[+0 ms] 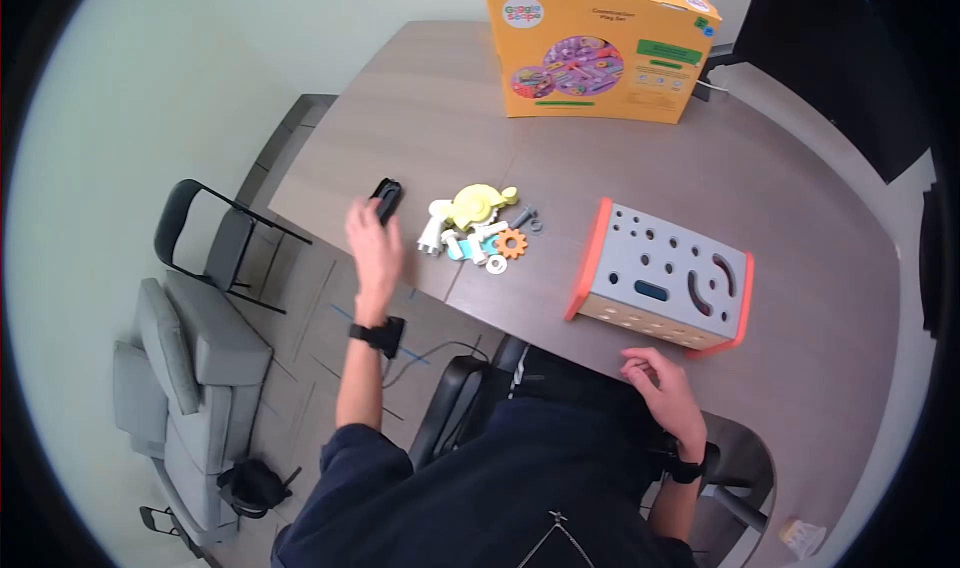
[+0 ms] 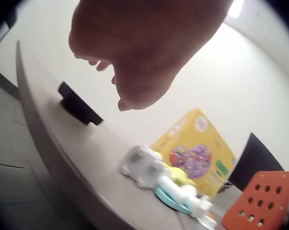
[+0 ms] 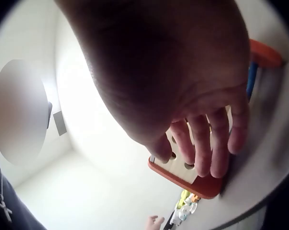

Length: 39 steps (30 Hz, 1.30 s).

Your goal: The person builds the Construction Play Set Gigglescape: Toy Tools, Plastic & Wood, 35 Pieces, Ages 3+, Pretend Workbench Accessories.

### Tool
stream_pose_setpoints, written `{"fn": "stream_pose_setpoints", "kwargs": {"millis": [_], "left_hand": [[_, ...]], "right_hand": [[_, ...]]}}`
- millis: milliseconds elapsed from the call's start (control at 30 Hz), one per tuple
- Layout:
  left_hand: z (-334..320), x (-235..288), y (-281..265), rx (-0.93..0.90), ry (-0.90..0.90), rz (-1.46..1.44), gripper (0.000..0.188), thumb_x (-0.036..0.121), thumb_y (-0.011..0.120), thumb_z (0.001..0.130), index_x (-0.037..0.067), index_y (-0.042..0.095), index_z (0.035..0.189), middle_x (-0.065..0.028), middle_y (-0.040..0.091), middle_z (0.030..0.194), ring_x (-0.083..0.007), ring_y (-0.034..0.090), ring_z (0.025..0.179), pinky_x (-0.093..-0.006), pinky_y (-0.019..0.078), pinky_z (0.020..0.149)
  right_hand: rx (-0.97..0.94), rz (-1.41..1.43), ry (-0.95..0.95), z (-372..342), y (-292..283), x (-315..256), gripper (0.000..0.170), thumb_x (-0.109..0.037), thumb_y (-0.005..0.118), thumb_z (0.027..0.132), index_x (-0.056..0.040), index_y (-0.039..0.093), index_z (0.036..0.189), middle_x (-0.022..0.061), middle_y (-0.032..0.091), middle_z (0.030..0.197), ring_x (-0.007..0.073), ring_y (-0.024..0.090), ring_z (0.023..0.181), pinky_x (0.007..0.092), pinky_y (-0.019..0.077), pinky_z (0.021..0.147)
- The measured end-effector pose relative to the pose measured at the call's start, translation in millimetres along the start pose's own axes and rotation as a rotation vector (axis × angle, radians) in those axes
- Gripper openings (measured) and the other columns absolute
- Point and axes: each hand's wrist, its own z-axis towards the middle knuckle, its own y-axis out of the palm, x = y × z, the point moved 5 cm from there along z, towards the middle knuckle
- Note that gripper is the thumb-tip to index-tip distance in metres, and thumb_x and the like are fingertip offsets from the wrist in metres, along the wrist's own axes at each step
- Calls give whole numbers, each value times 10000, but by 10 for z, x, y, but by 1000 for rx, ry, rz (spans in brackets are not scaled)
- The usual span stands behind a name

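Observation:
My left hand (image 1: 373, 253), fingers loosely bent and holding nothing, is over the table's left front edge. A small black oblong object (image 1: 391, 202) lies just beyond its fingertips; the left wrist view shows space between this object (image 2: 79, 106) and the hand. To the right sits a pile of toy parts: a yellow piece (image 1: 474, 206), white pieces (image 1: 432, 230), an orange gear (image 1: 511, 243) and a grey screw (image 1: 524, 217). My right hand (image 1: 668, 396) hovers by the front edge, relaxed and without anything in it, near a grey toy workbench (image 1: 660, 266) with orange ends.
A yellow construction play set box (image 1: 600, 58) stands at the back of the table (image 1: 420, 98). Behind it to the right is a dark monitor (image 1: 840, 58). A folding chair (image 1: 225, 238) and a grey sofa (image 1: 215, 338) are on the left. An office chair (image 1: 455, 393) is close by me.

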Motion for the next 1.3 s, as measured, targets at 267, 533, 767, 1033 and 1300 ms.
{"fn": "stream_pose_setpoints", "kwargs": {"millis": [267,533,767,1033,1300], "left_hand": [[-578,1209,0,-477,15,-318,234,174,679,1039,59,652,1241,-151,642,1053,-324,691,790,-451,561,734],[-608,1086,141,-456,-86,-289,295,221,696,1032,88,636,1289,-141,693,1016,-342,712,798,-469,559,722],[-622,1134,106,-476,-90,-261,328,231,711,1019,100,632,1309,-130,693,1018,-344,710,828,-473,561,740],[-724,1382,26,-530,-98,-484,243,162,649,1047,94,647,1280,-137,677,1027,-356,708,824,-478,552,726],[-862,1779,-57,-677,-105,-742,267,119,621,1059,55,642,1317,-134,710,1052,-287,698,801,-407,557,754]], "right_hand": [[-73,-103,-73,132,366,-182,273,-157,658,1049,0,674,1271,151,739,1067,284,733,983,370,567,905],[-42,-98,-20,120,291,-181,258,-153,646,1059,-4,680,1266,158,734,1069,282,731,985,372,568,886],[50,-134,-53,70,207,-343,224,-94,665,1037,-1,697,1238,160,730,1029,276,730,954,361,572,846],[642,-940,-510,-155,-81,-527,684,-152,886,818,-145,584,1432,178,497,1539,406,479,1435,581,398,1123],[636,-1398,-653,362,-77,-48,660,-104,652,983,-262,402,1573,204,482,1593,352,489,1450,549,323,1157]]}}
